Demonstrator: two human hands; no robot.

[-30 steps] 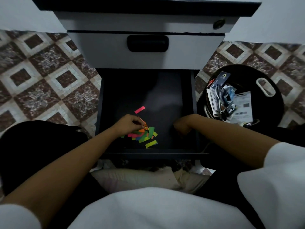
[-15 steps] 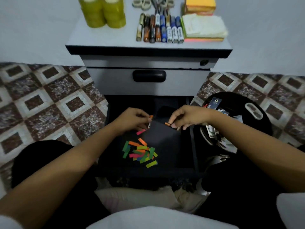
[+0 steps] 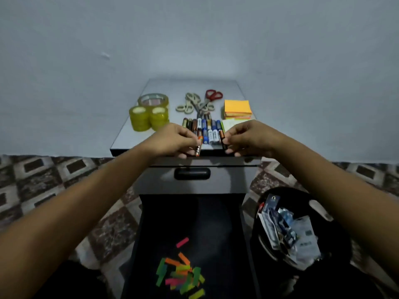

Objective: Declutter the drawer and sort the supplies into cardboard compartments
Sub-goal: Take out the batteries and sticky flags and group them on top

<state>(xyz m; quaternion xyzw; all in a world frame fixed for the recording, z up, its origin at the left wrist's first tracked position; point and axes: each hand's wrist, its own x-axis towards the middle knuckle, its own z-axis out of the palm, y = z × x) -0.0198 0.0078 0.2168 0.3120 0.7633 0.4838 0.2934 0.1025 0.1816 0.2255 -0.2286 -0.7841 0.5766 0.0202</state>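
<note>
Left hand (image 3: 172, 140) is pinching an orange-marked battery (image 3: 198, 146) between thumb and fingertips. Right hand (image 3: 248, 137) is pinching a copper-topped battery (image 3: 222, 141) the same way. Both batteries are sitting at the front edge of the cabinet top, just in front of the battery row; whether they are touching the surface cannot be told.

- Tiled floor (image 3: 54, 180): brown-and-cream diamond pattern, lying on both sides of the cabinet.
- Cabinet (image 3: 194, 87): grey top, standing against a pale wall.
- Open drawer (image 3: 194, 212): lowest one, pulled out toward the person, dark inside.
- Round black bin (image 3: 339, 244): standing on the floor to the right of the open drawer, holding torn packaging and papers.
- Closed drawer (image 3: 226, 182): sitting above the open one, carrying a black handle.
- Tape rolls (image 3: 151, 113): three, grouping at the top's left side, one clear behind two yellow.
- Scissors (image 3: 195, 103): several pairs lying at the rear centre, one red-handled.
- Sticky-note pad (image 3: 237, 107): orange-topped stack, resting at the right rear.
- Battery row (image 3: 208, 127): lying side by side at the centre, between the hands.
- Paper strips (image 3: 181, 274): bright mixed colours, piling near the open drawer's front; one pink strip is lying apart, further back.
</note>
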